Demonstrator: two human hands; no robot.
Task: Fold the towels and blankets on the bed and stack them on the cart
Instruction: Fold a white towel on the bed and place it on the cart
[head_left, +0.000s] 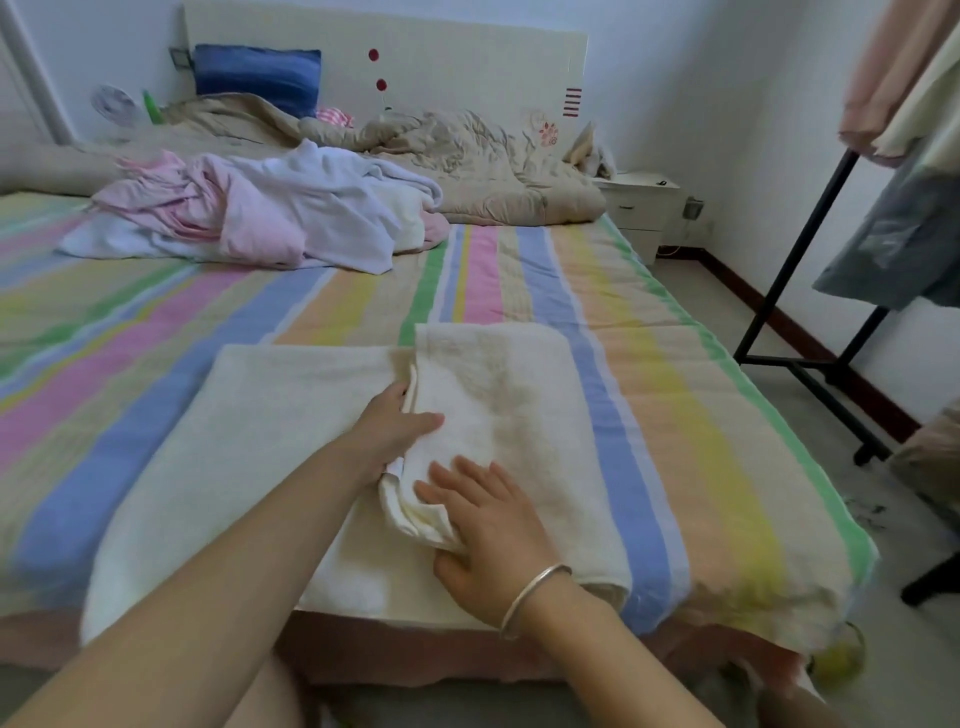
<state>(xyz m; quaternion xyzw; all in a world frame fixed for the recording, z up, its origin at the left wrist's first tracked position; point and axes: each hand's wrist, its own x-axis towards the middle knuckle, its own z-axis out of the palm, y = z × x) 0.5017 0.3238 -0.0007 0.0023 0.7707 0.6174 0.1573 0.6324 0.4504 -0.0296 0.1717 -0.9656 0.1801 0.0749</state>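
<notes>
A bed with a rainbow-striped sheet (649, 364) fills the room, and a black rack (795, 270) stands to the right. At the near edge lies a cream towel (249, 441), its right part folded over. The left hand (392, 434) grips the fold's edge, fingers tucked beneath. The right hand (488, 535) presses flat on a bunched corner, fingers spread. A pink-and-white pile of towels (291, 218) lies far left, before a rumpled beige quilt (483, 161).

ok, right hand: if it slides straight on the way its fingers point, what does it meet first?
Probably the left hand. The right hand lies flat on the towel, fingers pointing forward-left at it; it grips the towel's folded edge just ahead. Only bunched towel lies between.
</notes>
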